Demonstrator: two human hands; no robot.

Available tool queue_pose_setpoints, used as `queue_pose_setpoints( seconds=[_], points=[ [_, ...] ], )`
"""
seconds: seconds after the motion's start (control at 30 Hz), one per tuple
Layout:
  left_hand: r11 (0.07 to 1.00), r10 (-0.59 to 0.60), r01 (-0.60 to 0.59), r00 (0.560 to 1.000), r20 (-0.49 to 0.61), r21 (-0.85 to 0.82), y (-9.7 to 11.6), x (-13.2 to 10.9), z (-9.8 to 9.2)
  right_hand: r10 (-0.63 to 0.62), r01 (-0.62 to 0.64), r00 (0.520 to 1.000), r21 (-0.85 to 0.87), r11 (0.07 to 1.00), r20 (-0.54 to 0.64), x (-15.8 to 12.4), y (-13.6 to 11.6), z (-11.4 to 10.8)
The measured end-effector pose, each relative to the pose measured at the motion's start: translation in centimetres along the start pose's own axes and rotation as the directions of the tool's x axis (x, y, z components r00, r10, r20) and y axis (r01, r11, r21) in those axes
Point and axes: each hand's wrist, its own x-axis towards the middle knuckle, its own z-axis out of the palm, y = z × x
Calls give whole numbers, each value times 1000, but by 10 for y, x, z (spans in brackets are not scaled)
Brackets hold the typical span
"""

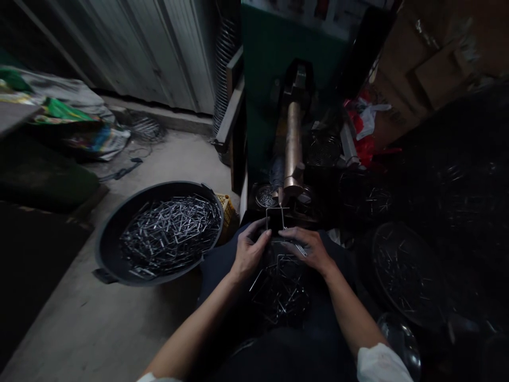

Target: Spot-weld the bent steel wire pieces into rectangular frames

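Left hand [250, 250] curled closed on a bent wire staple [283, 218], right hand [306, 249] pinching wire above the lap pile [280, 297] — I'd grip near the bend — keep it square.

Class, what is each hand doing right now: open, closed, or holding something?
Left hand: closed, holding a bent metal wire.
Right hand: closed, apparently on the same bent metal wire.
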Motion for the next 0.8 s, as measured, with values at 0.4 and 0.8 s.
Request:
queue_pose_setpoints(
  seconds=[0.4, 0.8],
  points=[
    [997, 77, -77, 996, 35, 0, 1, 16, 1, 136, -136, 990, -12, 991, -46, 13, -1, -3],
    [972, -78, 87, 996, 51, -218, 10, 74, 13, 298, -269, 924, 149, 952, -239, 43, 29, -10]
  ],
)
